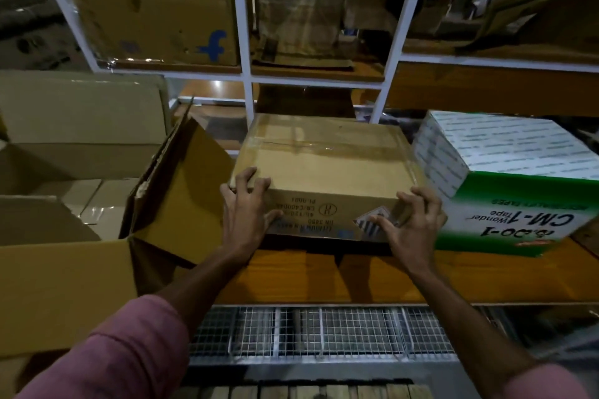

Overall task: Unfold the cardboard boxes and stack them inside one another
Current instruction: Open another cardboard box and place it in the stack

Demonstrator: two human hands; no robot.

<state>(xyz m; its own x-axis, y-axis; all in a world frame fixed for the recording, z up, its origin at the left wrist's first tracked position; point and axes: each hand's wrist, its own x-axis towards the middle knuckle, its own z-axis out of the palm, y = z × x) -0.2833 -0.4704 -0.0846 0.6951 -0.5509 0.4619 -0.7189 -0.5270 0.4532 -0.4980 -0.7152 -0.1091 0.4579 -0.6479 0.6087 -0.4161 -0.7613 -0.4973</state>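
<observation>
Both hands grip the near corners of a closed brown cardboard box that sits on an orange-brown shelf board, between an open carton on its left and a printed carton on its right.

At the far left, the large open cardboard box stands with its flaps up, one torn-edged flap leaning toward the closed box; paler cardboard shows inside it.

The left hand holds the closed box's near-left corner, fingers curled over the top edge and thumb pressed on the front face. Its forearm runs down to a pink sleeve.

The closed box is flat and wide, with clear tape glinting across its top and down the sides. Its front face carries upside-down print, mostly too blurred to read, though "UN 3480" seems legible, with a circled mark and a striped diamond label near the right corner.

The right hand clamps the near-right corner, fingers spread over the top edge and the thumb on the striped label.

Just beside it stands the white-and-green carton, touching or nearly touching the closed box, printed upside down with "Wonder CM-1 Tape".

Behind, a white shelving frame holds more boxes, one bearing a blue "f" logo. Below the board lies a wire mesh.
</observation>
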